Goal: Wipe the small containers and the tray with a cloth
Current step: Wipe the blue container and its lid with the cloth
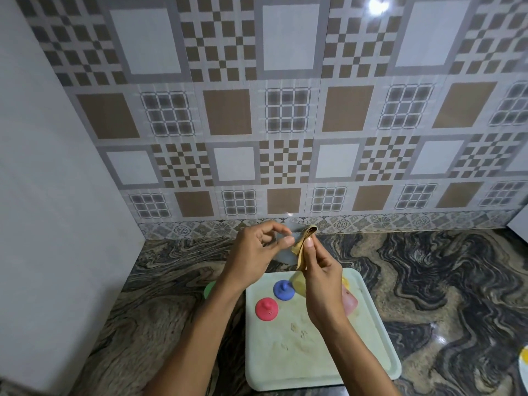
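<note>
Most of a green round thing (209, 290) is hidden behind the left forearm. The right grip (318, 271) and its wrist cover parts of a yellow piece (297, 281) and a pink container (351, 303). The clear container (285, 250), pinched by the left grip (257, 250) and partly behind the cloth (303, 248), is a faint blur. A dish (524, 365) is cut by the right edge.

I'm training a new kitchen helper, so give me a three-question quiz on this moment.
1. True or false: the red lid lies on the tray.
2. Which hand pinches the cloth? A) left B) right C) neither
3. What does the left hand grip?

Key:
1. True.
2. B, the right hand.
3. A small clear container, held above the counter's back edge.
</note>
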